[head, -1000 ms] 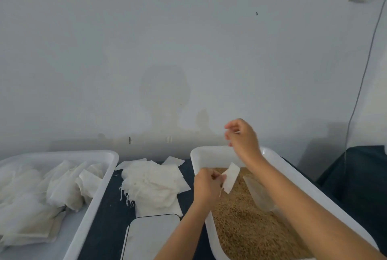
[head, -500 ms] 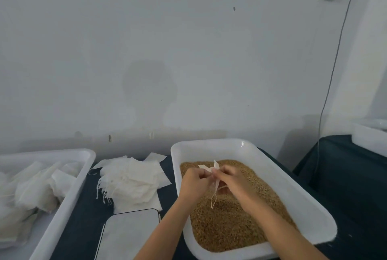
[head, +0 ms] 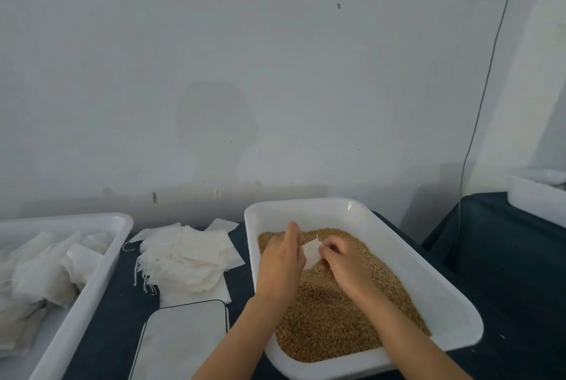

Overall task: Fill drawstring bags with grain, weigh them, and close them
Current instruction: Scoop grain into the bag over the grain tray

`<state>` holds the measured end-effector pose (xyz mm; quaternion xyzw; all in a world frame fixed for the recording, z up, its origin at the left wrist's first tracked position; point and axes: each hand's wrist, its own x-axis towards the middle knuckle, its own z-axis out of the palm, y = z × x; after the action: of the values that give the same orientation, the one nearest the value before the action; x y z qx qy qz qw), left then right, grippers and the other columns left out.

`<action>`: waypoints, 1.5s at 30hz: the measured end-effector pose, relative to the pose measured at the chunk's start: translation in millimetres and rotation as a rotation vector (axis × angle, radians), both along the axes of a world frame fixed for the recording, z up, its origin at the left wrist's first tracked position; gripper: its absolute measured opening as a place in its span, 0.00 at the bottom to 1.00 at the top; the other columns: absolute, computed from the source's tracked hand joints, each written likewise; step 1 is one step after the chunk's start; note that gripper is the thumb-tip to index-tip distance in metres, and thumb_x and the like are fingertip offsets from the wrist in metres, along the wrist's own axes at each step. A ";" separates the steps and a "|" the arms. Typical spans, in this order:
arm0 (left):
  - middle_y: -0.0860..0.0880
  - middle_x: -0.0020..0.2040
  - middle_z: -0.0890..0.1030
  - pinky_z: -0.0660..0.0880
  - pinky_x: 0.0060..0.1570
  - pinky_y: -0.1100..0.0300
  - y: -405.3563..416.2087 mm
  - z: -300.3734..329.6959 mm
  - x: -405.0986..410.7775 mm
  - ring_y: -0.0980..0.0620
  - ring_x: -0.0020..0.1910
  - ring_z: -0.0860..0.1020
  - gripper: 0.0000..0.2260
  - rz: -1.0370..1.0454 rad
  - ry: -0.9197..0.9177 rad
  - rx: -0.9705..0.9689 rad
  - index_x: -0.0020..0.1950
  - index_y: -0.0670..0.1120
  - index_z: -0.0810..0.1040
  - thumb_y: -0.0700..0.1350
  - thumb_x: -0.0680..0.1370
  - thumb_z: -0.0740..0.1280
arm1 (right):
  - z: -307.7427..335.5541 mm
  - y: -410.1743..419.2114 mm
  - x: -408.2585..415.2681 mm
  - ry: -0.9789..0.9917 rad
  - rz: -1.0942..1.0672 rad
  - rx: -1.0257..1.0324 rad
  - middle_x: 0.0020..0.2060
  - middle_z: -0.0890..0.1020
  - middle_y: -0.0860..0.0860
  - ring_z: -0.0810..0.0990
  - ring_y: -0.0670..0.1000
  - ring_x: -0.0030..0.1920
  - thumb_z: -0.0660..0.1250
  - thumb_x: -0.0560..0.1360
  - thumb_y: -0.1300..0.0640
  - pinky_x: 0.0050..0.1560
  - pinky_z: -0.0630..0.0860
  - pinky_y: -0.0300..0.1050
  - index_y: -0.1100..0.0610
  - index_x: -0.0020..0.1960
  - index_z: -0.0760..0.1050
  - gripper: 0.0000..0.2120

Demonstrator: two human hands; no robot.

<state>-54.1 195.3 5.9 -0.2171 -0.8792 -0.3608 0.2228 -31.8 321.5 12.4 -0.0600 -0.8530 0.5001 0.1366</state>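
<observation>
A small white drawstring bag (head: 311, 253) hangs between my two hands above the brown grain (head: 340, 309) in the white tray (head: 410, 269). My left hand (head: 280, 263) holds the bag's left side, fingers pointing up and away. My right hand (head: 343, 263) pinches its right edge with curled fingers. The bag looks flat and empty. A stack of empty white bags (head: 186, 257) with loose strings lies on the dark table, left of the grain tray. A flat white scale (head: 183, 340) with a black rim sits in front of that stack.
A second white tray (head: 92, 281) at the left holds several pale bags (head: 46, 272). Another white tub (head: 539, 199) stands on a dark-covered surface at the far right. A cable (head: 487, 73) runs down the wall from a socket.
My right hand came down from above the tray and joined my left on the bag. Both hands with the bag are now low over the grain. The camera turned right.
</observation>
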 end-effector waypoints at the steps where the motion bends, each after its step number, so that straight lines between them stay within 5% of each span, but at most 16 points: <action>1: 0.48 0.41 0.75 0.62 0.37 0.63 0.5 -0.9 -0.3 0.51 0.42 0.70 0.04 -0.037 0.049 -0.059 0.50 0.44 0.70 0.37 0.79 0.58 | 0.3 -0.6 1.0 0.006 0.005 -0.005 0.28 0.73 0.52 0.67 0.46 0.25 0.61 0.78 0.62 0.26 0.63 0.37 0.67 0.43 0.74 0.09; 7: 0.50 0.51 0.71 0.63 0.56 0.63 -3.7 -11.5 -0.9 0.53 0.53 0.65 0.12 -0.094 0.139 -0.225 0.53 0.47 0.79 0.46 0.80 0.56 | 1.6 1.0 -0.6 0.009 -0.002 -0.136 0.26 0.74 0.52 0.69 0.42 0.21 0.61 0.77 0.65 0.22 0.63 0.33 0.63 0.38 0.73 0.09; 9: 0.51 0.55 0.68 0.62 0.59 0.63 -2.5 -9.9 2.5 0.54 0.55 0.64 0.14 -0.128 0.185 -0.220 0.50 0.45 0.78 0.51 0.80 0.56 | 1.5 1.4 -1.6 0.002 0.000 -0.178 0.27 0.76 0.52 0.72 0.44 0.25 0.61 0.77 0.64 0.24 0.67 0.34 0.63 0.38 0.73 0.10; 12: 0.47 0.59 0.69 0.65 0.58 0.61 -1.4 -4.4 6.4 0.50 0.57 0.68 0.07 -0.224 0.263 -0.245 0.48 0.43 0.75 0.46 0.78 0.63 | 5.8 10.6 -5.9 -0.032 -0.015 -0.262 0.34 0.79 0.53 0.77 0.49 0.34 0.61 0.79 0.59 0.32 0.73 0.38 0.60 0.42 0.75 0.09; 14: 0.48 0.58 0.71 0.67 0.57 0.59 -3.0 -2.3 7.5 0.49 0.56 0.69 0.04 -0.237 0.293 -0.265 0.48 0.43 0.75 0.43 0.76 0.64 | 9.9 29.0 -9.2 -0.093 -0.082 -0.102 0.40 0.79 0.52 0.77 0.50 0.39 0.60 0.80 0.55 0.37 0.74 0.40 0.57 0.47 0.72 0.07; 17: 0.50 0.55 0.74 0.69 0.58 0.59 -4.6 -2.9 7.6 0.50 0.55 0.70 0.06 -0.211 0.283 -0.256 0.51 0.44 0.76 0.43 0.78 0.61 | 10.8 63.9 -7.7 -0.329 -0.094 0.540 0.46 0.77 0.51 0.76 0.49 0.43 0.61 0.79 0.53 0.46 0.75 0.44 0.57 0.55 0.68 0.10; 19: 0.51 0.53 0.76 0.68 0.57 0.61 -4.0 -3.8 6.7 0.53 0.56 0.69 0.07 -0.190 0.234 -0.229 0.54 0.46 0.75 0.45 0.80 0.59 | 5.7 73.7 -3.1 -0.519 -0.004 0.713 0.49 0.78 0.51 0.76 0.48 0.45 0.62 0.78 0.51 0.49 0.75 0.43 0.58 0.59 0.67 0.14; 25: 0.52 0.51 0.78 0.65 0.50 0.65 -4.0 -5.1 3.7 0.53 0.55 0.70 0.08 -0.137 0.153 -0.182 0.58 0.48 0.74 0.45 0.81 0.58 | -8.2 71.7 6.0 -0.535 0.067 0.725 0.38 0.73 0.44 0.71 0.41 0.38 0.65 0.76 0.52 0.37 0.67 0.32 0.50 0.38 0.66 0.11; 30: 0.51 0.57 0.74 0.64 0.53 0.65 -4.2 -6.9 0.3 0.53 0.57 0.68 0.10 -0.053 0.089 -0.185 0.62 0.48 0.71 0.43 0.82 0.56 | 17.8 77.4 6.4 -0.519 0.023 0.872 0.45 0.78 0.51 0.75 0.48 0.44 0.63 0.78 0.55 0.46 0.74 0.40 0.55 0.41 0.70 0.08; 33: 0.49 0.57 0.71 0.64 0.47 0.64 -4.6 -7.3 -1.7 0.52 0.53 0.68 0.14 0.024 0.011 -0.196 0.64 0.48 0.68 0.37 0.80 0.57 | 53.3 85.4 11.4 -0.530 0.040 1.094 0.50 0.79 0.51 0.75 0.49 0.45 0.63 0.78 0.57 0.41 0.70 0.39 0.58 0.49 0.74 0.04; 38: 0.50 0.55 0.67 0.63 0.41 0.64 -4.8 -5.3 0.1 0.55 0.46 0.62 0.16 0.093 0.008 -0.244 0.63 0.49 0.66 0.34 0.79 0.59 | 78.6 82.3 17.6 -0.501 0.070 1.350 0.58 0.79 0.54 0.79 0.53 0.55 0.63 0.76 0.61 0.46 0.73 0.42 0.58 0.60 0.76 0.13; 42: 0.50 0.54 0.66 0.65 0.40 0.64 -4.9 -4.5 1.6 0.55 0.46 0.63 0.16 0.096 0.017 -0.248 0.63 0.49 0.67 0.35 0.79 0.59 | 61.0 72.5 9.5 -0.448 0.185 1.207 0.53 0.81 0.49 0.79 0.46 0.46 0.67 0.74 0.60 0.42 0.72 0.36 0.54 0.56 0.78 0.11; 45: 0.50 0.56 0.66 0.66 0.41 0.64 -6.4 -5.6 0.9 0.56 0.48 0.64 0.18 0.075 0.012 -0.243 0.63 0.50 0.67 0.33 0.78 0.60 | 41.9 67.2 2.6 -0.426 0.237 1.021 0.51 0.81 0.45 0.78 0.44 0.47 0.69 0.74 0.56 0.46 0.73 0.36 0.51 0.54 0.78 0.09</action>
<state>-53.2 188.9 0.2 -0.2114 -0.9227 -0.2417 0.2134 -29.2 388.7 54.3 0.0100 -0.9963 0.0129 -0.0840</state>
